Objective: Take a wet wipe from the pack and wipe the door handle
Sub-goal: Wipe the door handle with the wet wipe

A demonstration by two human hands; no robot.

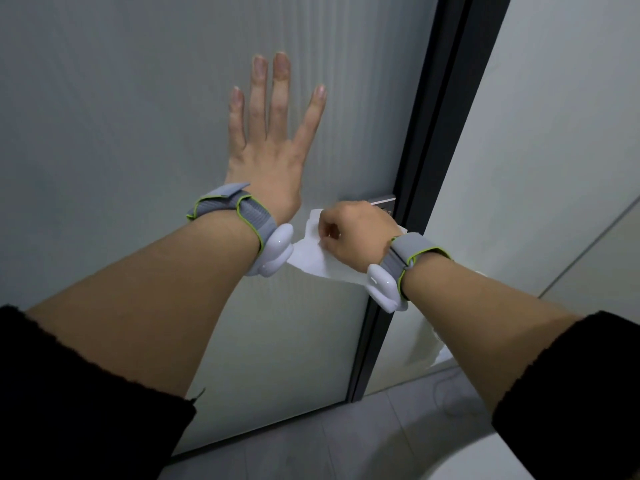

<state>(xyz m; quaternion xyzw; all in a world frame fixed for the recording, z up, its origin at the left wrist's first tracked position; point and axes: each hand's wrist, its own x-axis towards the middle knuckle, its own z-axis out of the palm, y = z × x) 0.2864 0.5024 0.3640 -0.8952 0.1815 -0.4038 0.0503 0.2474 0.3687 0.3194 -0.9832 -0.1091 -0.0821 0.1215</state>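
Note:
My left hand (268,133) lies flat on the frosted glass door (121,116), fingers spread and pointing up. Lower and to the right, my right hand (356,233) is closed around a white wet wipe (311,254) and pressed over the door handle. Only the handle's metal plate (384,200) shows above my knuckles; the lever itself is hidden under hand and wipe. The wipe hangs out to the left and below my fist. The wipe pack is not in view.
The door's dark frame (436,133) runs diagonally just right of the handle, with a pale wall (554,133) beyond it. A grey tiled floor (311,441) lies below, and a white rounded fixture (485,459) sits at the bottom right.

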